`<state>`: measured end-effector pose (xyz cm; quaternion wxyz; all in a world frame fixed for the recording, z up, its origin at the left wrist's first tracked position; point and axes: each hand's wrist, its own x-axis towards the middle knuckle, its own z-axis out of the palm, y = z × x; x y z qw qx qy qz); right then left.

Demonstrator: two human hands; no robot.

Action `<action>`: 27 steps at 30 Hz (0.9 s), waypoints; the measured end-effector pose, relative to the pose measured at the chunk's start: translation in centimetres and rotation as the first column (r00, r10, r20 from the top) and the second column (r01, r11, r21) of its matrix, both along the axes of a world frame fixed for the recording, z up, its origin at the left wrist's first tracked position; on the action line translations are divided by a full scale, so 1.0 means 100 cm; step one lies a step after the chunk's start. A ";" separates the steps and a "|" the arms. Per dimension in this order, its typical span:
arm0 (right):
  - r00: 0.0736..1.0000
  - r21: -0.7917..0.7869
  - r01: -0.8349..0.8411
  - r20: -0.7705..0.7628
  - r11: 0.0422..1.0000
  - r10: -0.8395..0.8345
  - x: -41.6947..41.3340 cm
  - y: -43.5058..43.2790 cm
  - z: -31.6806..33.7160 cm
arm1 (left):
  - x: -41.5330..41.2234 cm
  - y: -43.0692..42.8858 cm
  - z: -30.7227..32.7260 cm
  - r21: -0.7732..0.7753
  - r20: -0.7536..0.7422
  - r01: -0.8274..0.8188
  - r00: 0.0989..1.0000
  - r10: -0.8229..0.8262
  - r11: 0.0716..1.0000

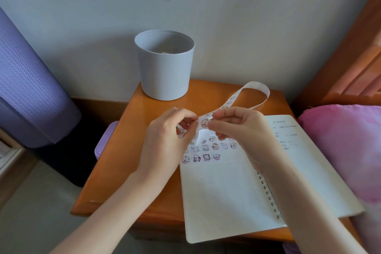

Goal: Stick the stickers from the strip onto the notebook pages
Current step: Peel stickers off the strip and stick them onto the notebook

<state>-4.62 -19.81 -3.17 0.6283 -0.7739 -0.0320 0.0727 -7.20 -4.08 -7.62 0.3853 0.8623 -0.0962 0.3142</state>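
- Head view: left hand (165,132) with thumb and finger pinched on the strip (256,89).
- Right hand (243,130) pinched on the same strip, just beside the left fingertips.
- One sticker (204,122) between both pinches.
- Open notebook (226,192) under the fingers, rows of stuck stickers (206,157) on its page.
- Gray pot (165,68) behind the fingers.

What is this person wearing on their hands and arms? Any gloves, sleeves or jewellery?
Nothing worn shows. The left hand and right hand are ungloved, with no ring on the fingers that show and no watch or bracelet at either wrist. The left forearm and right forearm are bare all the way to the picture's bottom edge, so no sleeve comes into view.
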 end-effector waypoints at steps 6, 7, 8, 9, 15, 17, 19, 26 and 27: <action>0.994 -0.208 -0.110 -0.026 0.972 0.107 0.000 -0.021 0.005 | 0.002 0.001 -0.002 0.025 -0.003 -0.011 1.000 0.011 1.000; 0.995 -0.230 -0.100 -0.013 0.968 0.099 -0.001 -0.024 0.004 | 0.001 0.000 -0.002 0.034 -0.007 -0.012 1.000 0.012 0.999; 0.996 -0.262 -0.080 0.005 0.962 0.084 -0.001 -0.028 0.003 | 0.001 0.000 -0.002 0.043 -0.011 -0.014 1.000 0.015 0.999; 0.998 -0.300 -0.056 0.022 0.952 0.066 -0.002 -0.031 0.001 | 0.000 -0.001 -0.002 0.051 -0.012 -0.016 1.000 0.017 0.999; 0.999 -0.451 -0.043 -0.039 0.892 0.028 -0.001 -0.040 -0.012 | 0.002 -0.003 -0.007 0.060 -0.068 0.002 0.998 0.002 0.998; 0.999 -0.474 -0.045 -0.032 0.879 0.033 -0.001 -0.039 -0.014 | 0.002 -0.003 -0.009 0.066 -0.106 -0.005 0.994 0.012 0.998; 0.998 -0.501 -0.057 -0.027 0.864 0.050 -0.002 -0.038 -0.014 | 0.002 -0.003 -0.010 0.073 -0.135 -0.010 0.991 0.020 0.997; 0.995 -0.512 -0.092 -0.005 0.854 0.104 -0.002 -0.037 -0.020 | 0.005 -0.002 -0.013 0.158 -0.177 -0.010 0.983 0.038 0.987; 0.994 -0.523 -0.095 -0.004 0.847 0.110 -0.002 -0.036 -0.021 | 0.005 -0.002 -0.014 0.178 -0.172 -0.011 0.984 0.042 0.984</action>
